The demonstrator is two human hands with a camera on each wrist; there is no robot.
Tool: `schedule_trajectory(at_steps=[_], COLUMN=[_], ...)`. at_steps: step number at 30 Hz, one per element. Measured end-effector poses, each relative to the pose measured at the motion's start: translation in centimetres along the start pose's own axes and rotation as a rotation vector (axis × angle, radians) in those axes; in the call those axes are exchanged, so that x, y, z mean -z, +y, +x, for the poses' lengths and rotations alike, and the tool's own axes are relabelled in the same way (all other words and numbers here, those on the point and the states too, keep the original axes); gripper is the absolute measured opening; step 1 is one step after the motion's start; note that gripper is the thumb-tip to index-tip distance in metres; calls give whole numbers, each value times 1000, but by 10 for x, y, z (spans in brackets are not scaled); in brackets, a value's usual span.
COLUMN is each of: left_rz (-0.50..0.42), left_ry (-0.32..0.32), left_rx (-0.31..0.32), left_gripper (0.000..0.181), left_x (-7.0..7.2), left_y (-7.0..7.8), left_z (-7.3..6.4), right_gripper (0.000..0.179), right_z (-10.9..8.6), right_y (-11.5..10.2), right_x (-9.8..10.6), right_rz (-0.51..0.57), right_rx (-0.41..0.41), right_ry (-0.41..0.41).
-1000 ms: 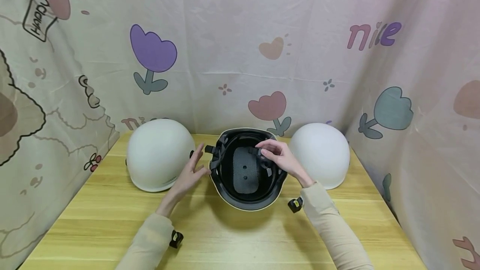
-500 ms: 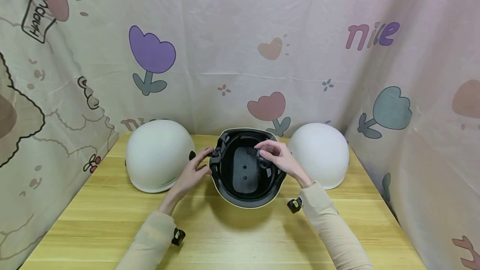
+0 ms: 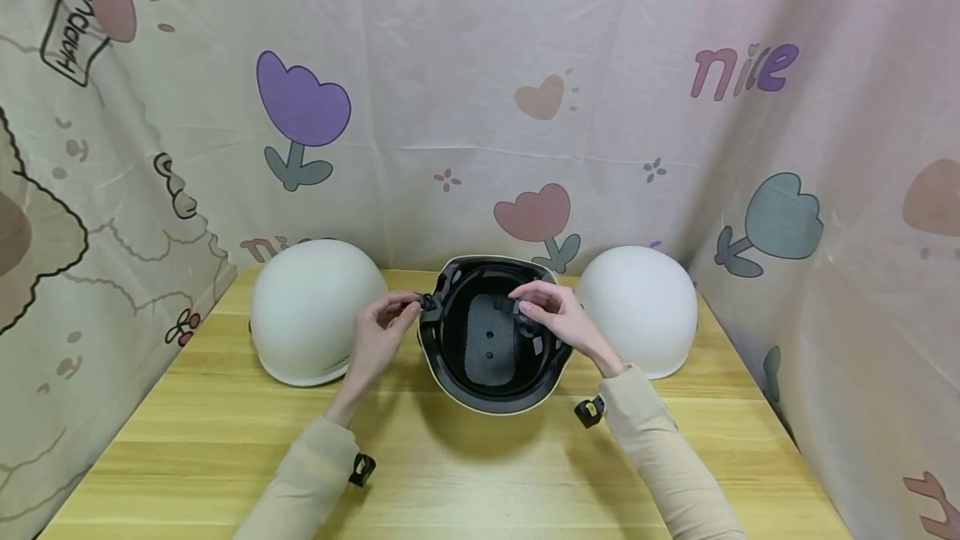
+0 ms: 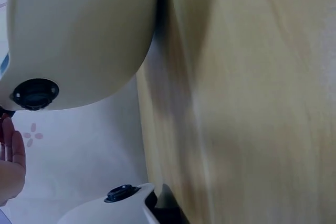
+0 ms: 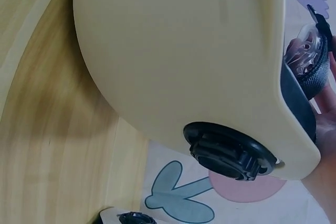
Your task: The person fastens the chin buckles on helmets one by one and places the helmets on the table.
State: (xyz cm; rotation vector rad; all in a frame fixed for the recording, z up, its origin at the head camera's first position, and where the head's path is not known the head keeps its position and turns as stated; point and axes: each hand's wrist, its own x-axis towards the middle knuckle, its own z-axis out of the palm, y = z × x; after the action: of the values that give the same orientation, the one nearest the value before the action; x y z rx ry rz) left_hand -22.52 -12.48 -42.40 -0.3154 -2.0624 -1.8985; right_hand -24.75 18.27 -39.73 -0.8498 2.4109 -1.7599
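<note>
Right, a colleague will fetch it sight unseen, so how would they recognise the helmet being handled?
On the wooden table, before the patterned cloth, find the domed left helmet and right helmet. Between them is the middle helmet. Unlike those neighbours, it lies upside down, its black inside facing up.

An upturned helmet (image 3: 491, 357) sits on the surface (image 3: 465, 482) beneath a person's right hand (image 3: 562, 315), right of the left hand (image 3: 377, 330); a second helmet (image 3: 311, 311) stands left of that hand, a third helmet (image 3: 641, 307) right of the other, a cloth (image 3: 420, 90) behind both.
</note>
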Motion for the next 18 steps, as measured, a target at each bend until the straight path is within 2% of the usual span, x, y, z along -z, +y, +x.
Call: schedule_trajectory(at_steps=[6, 12, 18], left_rz=[-16, -69, -131], left_ry=[54, 83, 71], left_rx=[-16, -27, -40], left_gripper=[43, 44, 41], left_x=[0, -1, -5], left_y=[10, 18, 24], left_z=[2, 3, 6], right_gripper=[25, 25, 25], right_z=[0, 1, 0], right_y=[0, 0, 1], right_x=[0, 0, 0], right_rz=[-3, -4, -7], right_rx=[10, 6, 2], right_ry=[-2, -2, 0])
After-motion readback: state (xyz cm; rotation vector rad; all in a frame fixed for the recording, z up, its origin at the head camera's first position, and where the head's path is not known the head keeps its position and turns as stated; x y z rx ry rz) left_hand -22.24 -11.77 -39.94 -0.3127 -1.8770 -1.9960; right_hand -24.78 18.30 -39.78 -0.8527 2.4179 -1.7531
